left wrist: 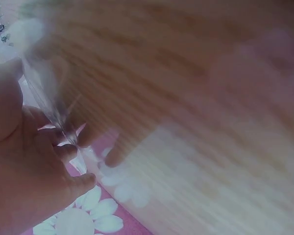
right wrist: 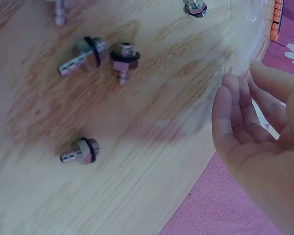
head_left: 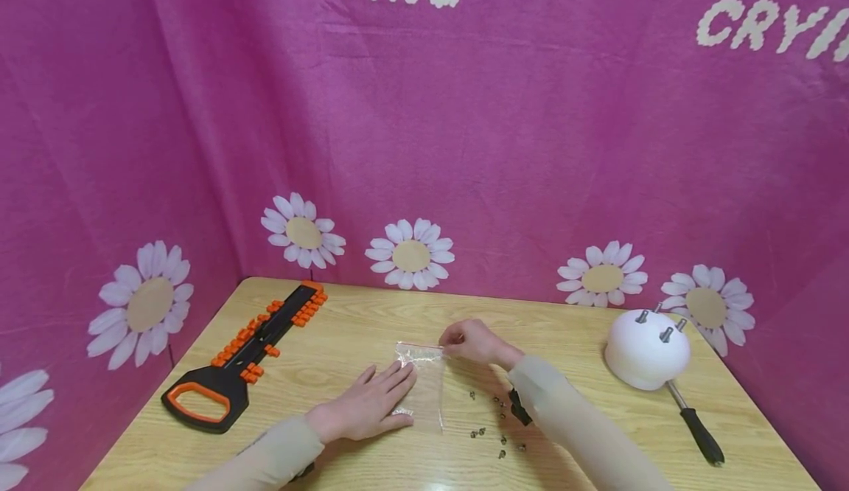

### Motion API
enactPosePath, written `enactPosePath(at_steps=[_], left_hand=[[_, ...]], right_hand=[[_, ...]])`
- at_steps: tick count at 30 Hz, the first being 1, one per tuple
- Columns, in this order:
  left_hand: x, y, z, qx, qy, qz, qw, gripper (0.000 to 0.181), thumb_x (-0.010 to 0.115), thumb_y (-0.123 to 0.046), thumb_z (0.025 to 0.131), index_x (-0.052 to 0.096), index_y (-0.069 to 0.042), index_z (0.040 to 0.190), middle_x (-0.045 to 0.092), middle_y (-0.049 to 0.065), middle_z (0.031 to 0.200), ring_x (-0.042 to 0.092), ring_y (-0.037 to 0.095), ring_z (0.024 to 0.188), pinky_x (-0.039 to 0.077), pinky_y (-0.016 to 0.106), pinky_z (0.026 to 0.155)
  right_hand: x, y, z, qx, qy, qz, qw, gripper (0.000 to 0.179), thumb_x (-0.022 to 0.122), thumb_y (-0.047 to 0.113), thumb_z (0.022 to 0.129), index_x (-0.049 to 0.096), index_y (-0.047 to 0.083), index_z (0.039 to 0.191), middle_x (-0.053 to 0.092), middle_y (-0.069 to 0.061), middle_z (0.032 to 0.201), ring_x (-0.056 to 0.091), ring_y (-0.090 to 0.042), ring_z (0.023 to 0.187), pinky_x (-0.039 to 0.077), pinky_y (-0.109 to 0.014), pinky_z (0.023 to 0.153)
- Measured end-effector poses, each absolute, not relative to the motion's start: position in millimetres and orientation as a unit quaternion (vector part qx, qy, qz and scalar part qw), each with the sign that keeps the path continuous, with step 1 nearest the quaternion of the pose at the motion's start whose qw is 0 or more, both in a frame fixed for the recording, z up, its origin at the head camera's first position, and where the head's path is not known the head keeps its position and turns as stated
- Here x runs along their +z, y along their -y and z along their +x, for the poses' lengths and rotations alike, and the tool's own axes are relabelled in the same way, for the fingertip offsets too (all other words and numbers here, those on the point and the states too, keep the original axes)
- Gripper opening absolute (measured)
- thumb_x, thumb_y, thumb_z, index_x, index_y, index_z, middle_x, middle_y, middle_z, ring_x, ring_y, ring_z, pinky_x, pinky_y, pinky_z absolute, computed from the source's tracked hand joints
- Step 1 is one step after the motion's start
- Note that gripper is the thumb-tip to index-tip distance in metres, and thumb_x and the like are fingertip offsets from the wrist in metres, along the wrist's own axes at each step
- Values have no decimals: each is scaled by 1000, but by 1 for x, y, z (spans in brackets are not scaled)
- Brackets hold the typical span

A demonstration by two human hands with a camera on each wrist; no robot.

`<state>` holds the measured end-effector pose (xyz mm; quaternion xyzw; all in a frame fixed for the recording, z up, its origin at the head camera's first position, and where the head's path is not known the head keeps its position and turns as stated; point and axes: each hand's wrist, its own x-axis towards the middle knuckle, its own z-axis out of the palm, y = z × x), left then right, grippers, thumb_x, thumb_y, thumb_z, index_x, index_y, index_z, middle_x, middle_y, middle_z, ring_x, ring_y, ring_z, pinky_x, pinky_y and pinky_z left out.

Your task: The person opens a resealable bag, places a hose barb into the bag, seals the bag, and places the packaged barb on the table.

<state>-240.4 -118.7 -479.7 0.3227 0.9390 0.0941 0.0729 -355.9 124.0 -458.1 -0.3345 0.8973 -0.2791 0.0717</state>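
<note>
A clear plastic zip bag (head_left: 430, 395) lies flat on the wooden table at the centre of the head view. Across its left side my left hand (head_left: 371, 402) rests with fingers extended. My right hand (head_left: 474, 342) pinches the bag's upper right corner, by the red zip line, between thumb and fingers. Several small metal barbed fittings (head_left: 502, 441) are scattered to the right of the bag, below the right forearm. In the right wrist view, a fitting (right wrist: 85, 151) shows a hex body, a ribbed end and a black ring. The left wrist view is blurred.
A long black holder (head_left: 215, 395) with orange clips and an orange-rimmed handle lies on the left. At the right sits a white dome (head_left: 643, 354) with metal posts on top. A black-handled screwdriver (head_left: 701, 438) reaches toward the dome. Pink fabric (head_left: 504, 166) hangs behind the table.
</note>
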Motion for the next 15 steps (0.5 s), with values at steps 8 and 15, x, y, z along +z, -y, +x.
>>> enactPosePath(at_steps=[8,15], left_hand=[[-477,120,-241,104,-937,325,81,73,47,-52,101,27,-9,156,26,10,164,25,31,152,22,62,119],[-476,119,-245,104,-939,316,85,71,41,-52,103,30,-4,154,26,12,164,24,29,153,24,52,123]], right_hand=[[-457,-125,-352,-278,-895,-341,75,8,70,10,90,74,5,85,73,-6,74,51,2,63,46,-15,61],[-456,-132,-350,-259,-890,-364,94,9,69,8,90,72,4,82,72,-4,74,50,4,63,46,-14,63]])
